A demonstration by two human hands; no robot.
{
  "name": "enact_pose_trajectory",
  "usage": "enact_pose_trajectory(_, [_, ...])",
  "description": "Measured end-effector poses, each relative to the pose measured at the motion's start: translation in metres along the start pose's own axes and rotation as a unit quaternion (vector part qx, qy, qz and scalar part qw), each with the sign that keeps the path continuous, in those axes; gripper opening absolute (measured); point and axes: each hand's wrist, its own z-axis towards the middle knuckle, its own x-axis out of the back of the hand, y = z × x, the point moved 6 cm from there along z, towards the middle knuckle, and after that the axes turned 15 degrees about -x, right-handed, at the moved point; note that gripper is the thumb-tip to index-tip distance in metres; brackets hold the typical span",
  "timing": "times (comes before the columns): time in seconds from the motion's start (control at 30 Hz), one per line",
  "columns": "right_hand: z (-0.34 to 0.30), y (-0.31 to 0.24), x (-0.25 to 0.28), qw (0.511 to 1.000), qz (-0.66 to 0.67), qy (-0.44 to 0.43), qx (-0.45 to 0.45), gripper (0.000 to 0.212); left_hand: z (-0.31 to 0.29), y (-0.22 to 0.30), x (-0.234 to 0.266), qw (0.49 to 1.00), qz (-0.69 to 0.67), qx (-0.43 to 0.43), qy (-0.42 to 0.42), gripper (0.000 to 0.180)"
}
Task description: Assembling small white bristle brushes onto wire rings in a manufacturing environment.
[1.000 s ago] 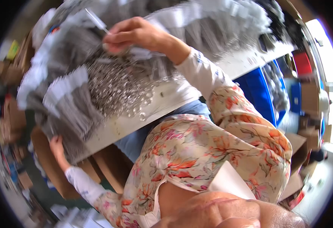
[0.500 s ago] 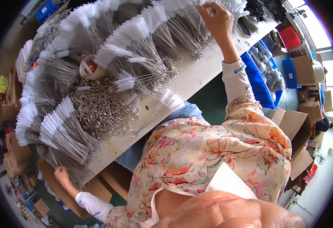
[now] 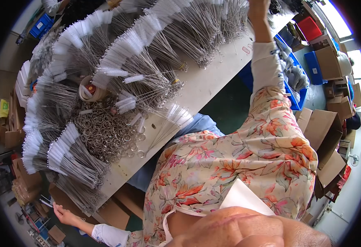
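My left hand [image 3: 65, 215] is past the near left end of the table, fingers closed. A thin whitish stick-like piece [image 3: 46, 203] shows at its fingertips; I cannot make out what it is. Beside it, a bundle of wire-handled brushes [image 3: 75, 193] lies at the table corner. My right hand [image 3: 259, 9] reaches to the far right, cut off by the top edge, its fingers out of sight. Rows of white-bristled wire brushes [image 3: 147, 53] cover much of the table. A heap of metal rings [image 3: 102, 133] lies in the middle, with a few loose brushes [image 3: 179, 117] at the near edge.
A round container [image 3: 90, 91] with something red inside stands by the rings. The white table [image 3: 213, 84] runs diagonally. At the right are a blue crate [image 3: 293, 82] of grey pieces and cardboard boxes [image 3: 320, 131]. Another person's arm [image 3: 56, 5] shows at the far left.
My left hand has moved away from the brush bundle, down and off the table corner, with the thin whitish piece now at its fingertips. My right hand has moved farther up and right, partly out of view.
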Motion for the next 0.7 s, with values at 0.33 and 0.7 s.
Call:
enact_pose_trajectory(0.33, [0.074, 0.106, 0.053, 0.758, -0.648, -0.022, 0.070, 0.034, -0.042, 0.082, -0.046, 0.969, -0.180, 0.149, -0.084, 0.033])
enact_pose_trajectory(0.7, [0.073, -0.037, -0.023, 0.887, -0.366, -0.139, 0.242, 0.026, -0.074, 0.165, -0.090, 0.847, -0.507, 0.136, -0.086, 0.031])
